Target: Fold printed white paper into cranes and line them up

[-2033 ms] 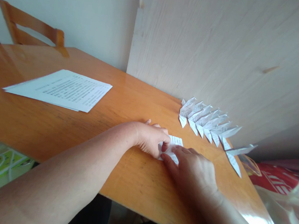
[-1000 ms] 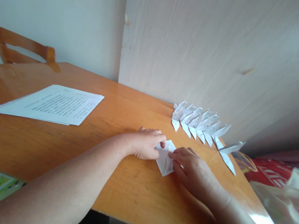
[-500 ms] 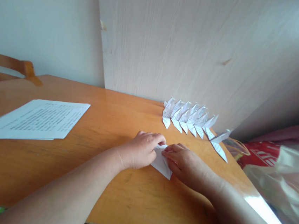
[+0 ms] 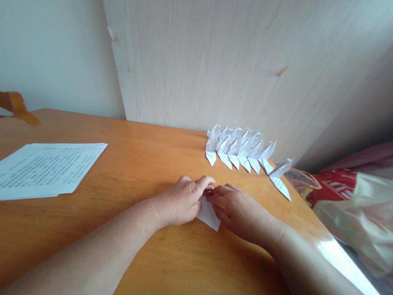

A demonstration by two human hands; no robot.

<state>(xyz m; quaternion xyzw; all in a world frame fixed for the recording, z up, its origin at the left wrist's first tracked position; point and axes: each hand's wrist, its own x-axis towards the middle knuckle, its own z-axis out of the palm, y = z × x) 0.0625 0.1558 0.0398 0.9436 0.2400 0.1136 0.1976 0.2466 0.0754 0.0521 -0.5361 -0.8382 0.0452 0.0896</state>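
Note:
A small folded piece of printed white paper (image 4: 208, 213) lies on the orange wooden table (image 4: 138, 170), mostly covered by my hands. My left hand (image 4: 182, 201) has its fingers curled and pinches the paper's upper edge. My right hand (image 4: 237, 208) presses down on the paper from the right, and its fingertips meet the left hand's. Only a pointed lower corner of the paper shows between them.
A row of several folded paper pieces (image 4: 243, 152) stands behind my hands, against a pale wooden board (image 4: 208, 60). A stack of printed sheets (image 4: 37, 169) lies at the left. A wooden chair back (image 4: 8, 101) shows far left. Plastic bags (image 4: 360, 209) sit off the table's right edge.
The view has swung to the right. My hands have closed in on the paper, which has gone from a flat piece to a narrower folded one, with less of it showing.

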